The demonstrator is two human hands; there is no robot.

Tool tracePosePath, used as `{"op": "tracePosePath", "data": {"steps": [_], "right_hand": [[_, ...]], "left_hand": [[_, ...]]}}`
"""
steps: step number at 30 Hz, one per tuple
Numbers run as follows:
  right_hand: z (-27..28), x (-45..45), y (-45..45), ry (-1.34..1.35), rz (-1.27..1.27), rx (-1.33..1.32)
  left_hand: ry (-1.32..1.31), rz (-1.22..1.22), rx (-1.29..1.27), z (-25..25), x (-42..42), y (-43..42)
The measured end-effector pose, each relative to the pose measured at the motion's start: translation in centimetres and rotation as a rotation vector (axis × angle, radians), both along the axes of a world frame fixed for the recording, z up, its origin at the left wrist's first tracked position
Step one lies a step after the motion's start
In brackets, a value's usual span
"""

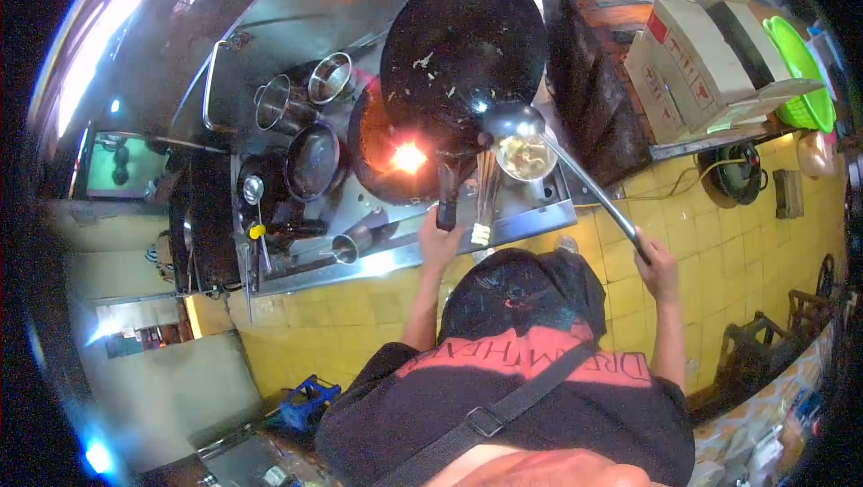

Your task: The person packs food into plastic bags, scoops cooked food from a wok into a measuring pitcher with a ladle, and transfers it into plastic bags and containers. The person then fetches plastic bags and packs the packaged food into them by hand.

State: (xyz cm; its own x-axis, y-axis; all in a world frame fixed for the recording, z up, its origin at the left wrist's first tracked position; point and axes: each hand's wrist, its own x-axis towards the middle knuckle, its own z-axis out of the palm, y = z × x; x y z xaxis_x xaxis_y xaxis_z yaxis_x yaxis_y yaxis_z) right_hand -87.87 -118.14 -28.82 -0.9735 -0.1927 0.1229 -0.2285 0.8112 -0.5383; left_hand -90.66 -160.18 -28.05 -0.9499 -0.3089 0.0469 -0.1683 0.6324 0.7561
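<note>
My left hand (438,242) is wrapped round the handle of a large black wok (463,55), which is tilted up above a lit burner (407,158). Bits of food cling to the wok's dark inside. In my right hand (658,267) is the long handle of a metal ladle (514,120), whose bowl is at the wok's lower right edge. Just below the ladle's bowl is a container of food (526,159), partly covered by it. A bamboo brush (484,199) lies between the wok handle and that container.
Metal pots (274,104) and a dark pan (315,160) stand left of the flame. A small metal cup (351,244) is near the counter's front edge. On the right are a cardboard box (688,82) and green baskets (800,109). A blue stool (308,404) stands on the floor.
</note>
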Motion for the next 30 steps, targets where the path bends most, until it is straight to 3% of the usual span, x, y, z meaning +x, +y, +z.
{"op": "tracePosePath", "data": {"steps": [6,11,20,24,30], "right_hand": [[-0.8,-1.9,-3.9,0.042,0.027,-0.201],[-1.6,0.7,2.1,0.249,0.027,0.255],[-0.5,-0.9,-2.6,0.153,-0.048,0.114],[-1.3,2.2,1.3,0.230,-0.039,0.273],[0.6,3.1,0.2,0.155,-0.091,0.221]], "left_hand": [[0.001,-0.015,0.009,-1.3,0.5,-0.5],[-0.004,0.016,0.005,-0.4,0.8,-0.6],[-0.032,0.029,-0.040,-0.1,1.2,-0.8],[-0.080,0.048,-0.026,0.2,1.1,-0.8],[-0.115,0.066,-0.009,0.1,1.6,-1.4]]}}
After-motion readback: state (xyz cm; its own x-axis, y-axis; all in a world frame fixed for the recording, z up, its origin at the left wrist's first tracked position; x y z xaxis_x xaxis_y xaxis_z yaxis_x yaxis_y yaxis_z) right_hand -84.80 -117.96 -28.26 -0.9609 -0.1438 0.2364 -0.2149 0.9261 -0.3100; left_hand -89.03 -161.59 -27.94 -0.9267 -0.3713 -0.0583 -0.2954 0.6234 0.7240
